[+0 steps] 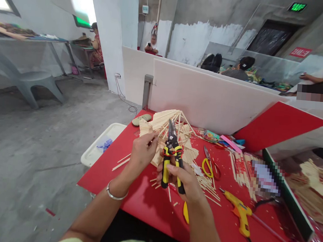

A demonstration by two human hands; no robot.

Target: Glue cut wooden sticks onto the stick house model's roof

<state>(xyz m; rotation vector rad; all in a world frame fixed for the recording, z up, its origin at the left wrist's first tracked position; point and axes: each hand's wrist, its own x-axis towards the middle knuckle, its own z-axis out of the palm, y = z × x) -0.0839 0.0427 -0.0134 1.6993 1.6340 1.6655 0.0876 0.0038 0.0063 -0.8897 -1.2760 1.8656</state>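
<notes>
My right hand (183,177) is wrapped round the yellow and black handles of a pair of pruning shears (173,137), blades pointing up and away from me. To its left, my left hand (143,149), with a silver bangle on the wrist, is closed in a pinch on a thin wooden stick (162,131) beside the blades. Behind both hands stands a model built of pale wooden sticks (165,119), with a slatted, roof-like top and slanting struts. The hands and shears hide part of it.
On the red table (148,202) lie loose sticks (210,191), yellow-handled scissors (207,166) and a yellow glue gun (238,210) with its cord. A white board (197,96) borders the back. A white tub (90,156) stands left. Other people sit beyond the board.
</notes>
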